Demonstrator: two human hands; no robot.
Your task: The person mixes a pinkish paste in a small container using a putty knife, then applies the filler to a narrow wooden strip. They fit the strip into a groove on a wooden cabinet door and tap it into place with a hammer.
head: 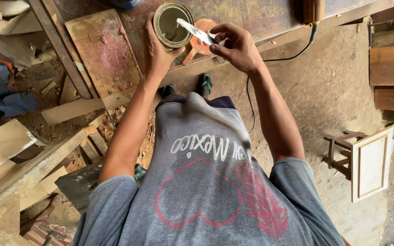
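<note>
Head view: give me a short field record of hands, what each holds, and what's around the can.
left hand: grips the side of the open round can
right hand: holds a flat blade tool, its tip over the can's mouth
can contents: dull grey-green paste
can support: worn workbench
beside can: round orange-brown piece, part hidden by the blade
left of can: wooden board with a pink smear
floor: dirt, black cable

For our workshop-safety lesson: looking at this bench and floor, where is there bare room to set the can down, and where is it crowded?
Free: the bench top right of the open can, up to the hanging tool; also the dirt floor between the cable and the stacked boards. Crowded: around the left hand and right hand, and the scrap wood on the left.
</note>
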